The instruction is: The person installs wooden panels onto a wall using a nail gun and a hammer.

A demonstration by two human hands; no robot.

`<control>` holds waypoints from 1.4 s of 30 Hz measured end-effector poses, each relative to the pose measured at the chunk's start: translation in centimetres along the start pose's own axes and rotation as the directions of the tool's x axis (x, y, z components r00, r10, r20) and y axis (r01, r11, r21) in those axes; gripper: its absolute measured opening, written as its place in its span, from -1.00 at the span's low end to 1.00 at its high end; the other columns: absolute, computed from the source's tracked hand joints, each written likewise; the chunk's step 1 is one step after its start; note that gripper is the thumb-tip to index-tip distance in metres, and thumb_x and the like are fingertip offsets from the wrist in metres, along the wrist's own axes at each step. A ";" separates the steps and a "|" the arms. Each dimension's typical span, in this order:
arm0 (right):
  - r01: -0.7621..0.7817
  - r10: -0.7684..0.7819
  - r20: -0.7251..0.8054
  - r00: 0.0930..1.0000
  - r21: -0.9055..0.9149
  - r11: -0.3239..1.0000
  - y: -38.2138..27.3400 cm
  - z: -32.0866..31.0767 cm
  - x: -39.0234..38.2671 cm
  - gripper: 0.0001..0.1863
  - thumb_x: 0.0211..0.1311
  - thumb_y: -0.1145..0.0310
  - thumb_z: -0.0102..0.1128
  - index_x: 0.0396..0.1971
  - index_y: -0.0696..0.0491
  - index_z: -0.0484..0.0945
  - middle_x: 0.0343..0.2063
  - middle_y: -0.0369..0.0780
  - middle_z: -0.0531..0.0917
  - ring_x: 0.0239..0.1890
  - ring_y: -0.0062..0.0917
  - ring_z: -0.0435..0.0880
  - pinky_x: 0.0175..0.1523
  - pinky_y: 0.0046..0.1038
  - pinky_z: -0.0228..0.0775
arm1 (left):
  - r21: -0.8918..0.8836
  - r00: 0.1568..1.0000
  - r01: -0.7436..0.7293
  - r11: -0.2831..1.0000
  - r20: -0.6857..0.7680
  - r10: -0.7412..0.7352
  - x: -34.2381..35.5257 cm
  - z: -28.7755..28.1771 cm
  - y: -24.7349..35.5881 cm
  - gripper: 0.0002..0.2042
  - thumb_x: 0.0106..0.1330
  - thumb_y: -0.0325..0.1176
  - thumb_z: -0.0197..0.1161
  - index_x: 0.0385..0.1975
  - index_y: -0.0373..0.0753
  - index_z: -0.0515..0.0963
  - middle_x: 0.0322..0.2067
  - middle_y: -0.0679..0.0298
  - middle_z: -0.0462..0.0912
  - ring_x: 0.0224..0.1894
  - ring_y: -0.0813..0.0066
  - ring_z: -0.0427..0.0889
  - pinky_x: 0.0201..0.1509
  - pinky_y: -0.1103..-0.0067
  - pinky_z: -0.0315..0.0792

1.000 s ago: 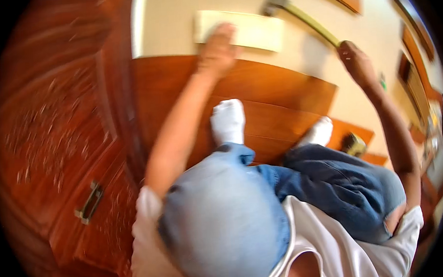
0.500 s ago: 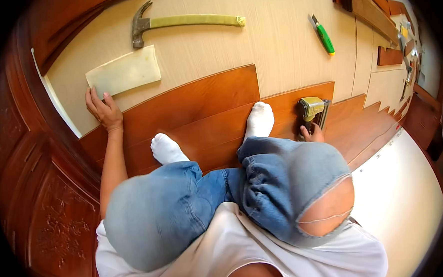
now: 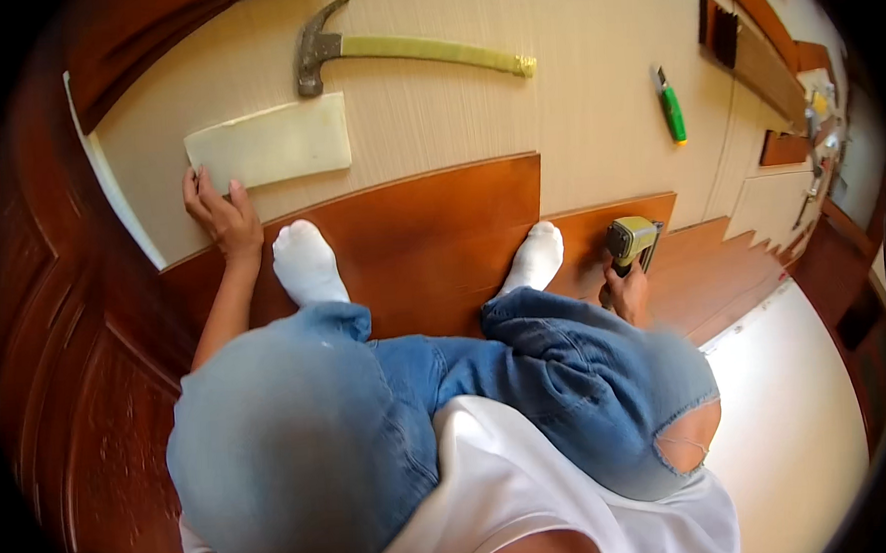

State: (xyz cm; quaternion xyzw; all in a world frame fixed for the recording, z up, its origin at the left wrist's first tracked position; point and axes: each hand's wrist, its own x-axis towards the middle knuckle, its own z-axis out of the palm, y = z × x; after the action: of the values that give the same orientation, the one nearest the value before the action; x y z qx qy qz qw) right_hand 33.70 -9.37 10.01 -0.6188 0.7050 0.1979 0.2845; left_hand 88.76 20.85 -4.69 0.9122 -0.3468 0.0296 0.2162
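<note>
My left hand is at the near left edge of a cream rectangular block, fingers apart, fingertips touching or very close to it. The block lies flat on pale, finely lined underlay. My right hand is wrapped round the handle of a green-and-black nail gun. That tool is over the reddish-brown wooden planks, by their stepped right part. A claw hammer with a yellow-green wrapped handle lies beyond the block.
A green utility knife lies on the underlay, far right. Behind it are a long saw-like tool and a short brown wood piece. A carved wooden panel stands at the left. My socked feet rest on the planks.
My left foot has moved forward on the planks, and my knees have spread. The view has turned slightly. My left hand remains by the block and my right hand keeps the nail gun.
</note>
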 end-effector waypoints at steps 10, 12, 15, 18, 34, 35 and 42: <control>-0.126 -0.035 0.405 0.913 0.365 0.922 -20.0 -9.8 -6.7 -0.74 0.34 0.27 0.28 -0.21 0.14 0.49 -0.50 -0.26 0.59 -0.49 -0.55 0.61 -0.31 -0.45 0.56 | -0.049 0.999 -0.034 0.998 -0.039 0.032 0.4 -2.8 -8.9 -0.60 0.52 -0.30 0.12 0.28 -0.32 0.45 0.28 -0.01 0.39 0.30 0.02 0.37 0.39 0.24 0.24; -0.144 -0.024 0.429 0.903 0.354 0.924 -25.5 -10.5 -7.6 -0.72 0.32 0.29 0.30 -0.18 0.15 0.47 -0.50 -0.26 0.57 -0.51 -0.55 0.61 -0.32 -0.46 0.56 | -0.074 0.994 -0.087 0.993 -0.073 0.082 0.6 -4.2 -12.9 -0.59 0.56 -0.25 0.06 0.30 -0.31 0.44 0.29 0.01 0.39 0.31 0.04 0.37 0.39 0.24 0.24; -0.105 -0.102 0.518 0.850 0.355 0.929 -31.2 -9.1 -7.5 -0.67 0.29 0.30 0.32 -0.12 0.17 0.44 -0.50 -0.24 0.58 -0.52 -0.53 0.62 -0.32 -0.44 0.59 | 0.043 0.988 -0.152 0.987 0.033 0.151 0.9 -7.2 -14.9 -0.58 0.61 -0.23 -0.03 0.33 -0.29 0.44 0.31 0.02 0.39 0.33 0.06 0.37 0.40 0.24 0.22; -0.155 -0.099 0.677 0.729 0.304 0.940 -34.5 -6.9 -5.2 -0.65 0.24 0.36 0.26 -0.07 0.24 0.44 -0.51 -0.19 0.61 -0.52 -0.46 0.69 -0.32 -0.39 0.64 | 0.060 0.990 -0.127 0.990 0.073 0.122 0.1 -7.1 -15.4 -0.58 0.62 -0.24 -0.06 0.34 -0.29 0.44 0.31 0.02 0.41 0.34 0.10 0.38 0.41 0.25 0.20; -0.327 0.040 0.839 0.543 0.167 0.930 -37.3 1.0 -2.2 -0.59 0.19 0.42 0.15 0.01 0.32 0.46 -0.65 -0.25 0.46 -0.65 -0.52 0.52 -0.46 -0.35 0.59 | 0.088 0.989 -0.069 0.994 0.136 0.057 0.7 -7.2 -14.9 -0.63 0.57 -0.35 -0.01 0.26 -0.30 0.53 0.28 0.05 0.50 0.30 0.16 0.46 0.38 0.29 0.24; -0.334 0.054 0.837 0.545 0.157 0.930 -37.7 1.0 -2.2 -0.61 0.18 0.43 0.16 -0.02 0.30 0.46 -0.64 -0.24 0.48 -0.65 -0.52 0.53 -0.48 -0.35 0.59 | 0.088 0.989 -0.067 0.994 0.138 0.054 0.6 -7.2 -14.9 -0.63 0.56 -0.36 -0.01 0.26 -0.30 0.54 0.28 0.06 0.50 0.30 0.16 0.46 0.37 0.29 0.25; -0.285 0.086 0.825 0.559 0.094 0.954 -39.2 1.1 -2.8 -0.69 0.17 0.42 0.15 -0.11 0.25 0.48 -0.65 -0.25 0.48 -0.65 -0.54 0.54 -0.51 -0.38 0.55 | 0.088 0.989 -0.082 0.993 0.128 0.070 1.1 -6.9 -14.5 -0.63 0.54 -0.39 0.01 0.26 -0.29 0.54 0.28 0.07 0.51 0.30 0.18 0.47 0.36 0.30 0.26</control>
State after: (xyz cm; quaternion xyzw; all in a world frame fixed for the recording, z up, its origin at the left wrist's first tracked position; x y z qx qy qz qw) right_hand 72.66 -12.65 13.87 -0.3459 0.5747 0.4098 0.6182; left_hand 99.63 32.70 -3.61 0.9074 -0.3924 -0.0030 0.1504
